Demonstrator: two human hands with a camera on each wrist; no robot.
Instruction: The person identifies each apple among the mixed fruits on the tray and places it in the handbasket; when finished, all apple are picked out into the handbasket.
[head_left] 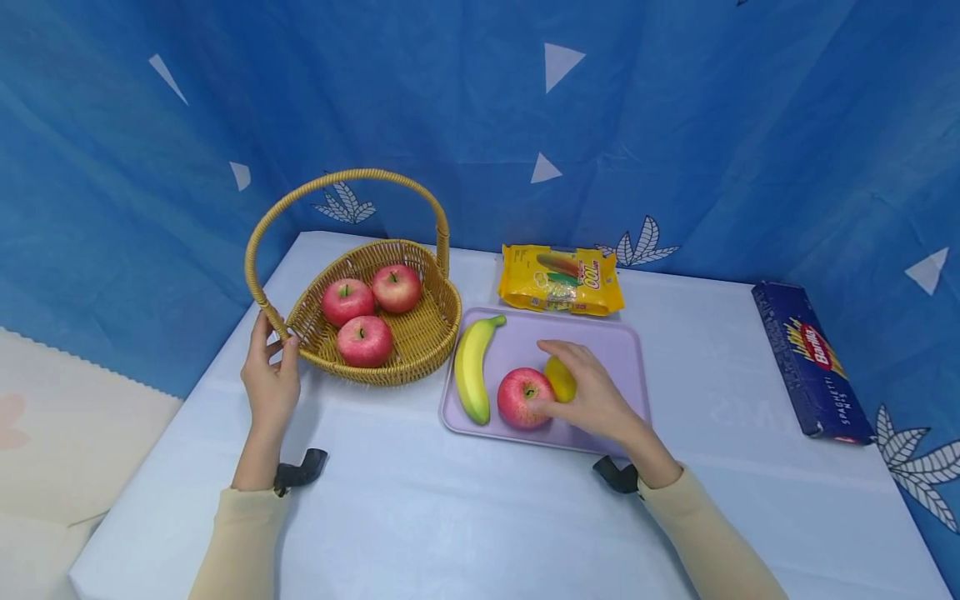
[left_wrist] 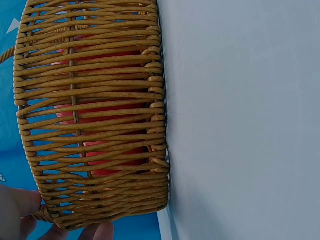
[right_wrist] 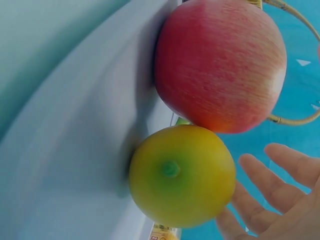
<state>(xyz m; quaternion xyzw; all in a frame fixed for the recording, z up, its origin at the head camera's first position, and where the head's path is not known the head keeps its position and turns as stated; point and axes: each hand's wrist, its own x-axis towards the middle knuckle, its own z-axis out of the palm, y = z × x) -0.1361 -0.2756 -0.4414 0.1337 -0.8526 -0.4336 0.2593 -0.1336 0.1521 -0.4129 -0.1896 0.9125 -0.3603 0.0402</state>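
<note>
My left hand grips the wicker basket at its left end, where the arched handle meets the rim; the left wrist view shows its fingers at the basket's edge. Three red apples lie inside. Over the lilac tray, my right hand hovers beside a red apple and a yellow lemon. In the right wrist view its fingers are spread and hold nothing, close to the lemon. A banana lies at the tray's left side.
Behind the tray lies a yellow snack packet. A blue spaghetti box rests near the right edge of the white table. Blue patterned cloth hangs behind the table.
</note>
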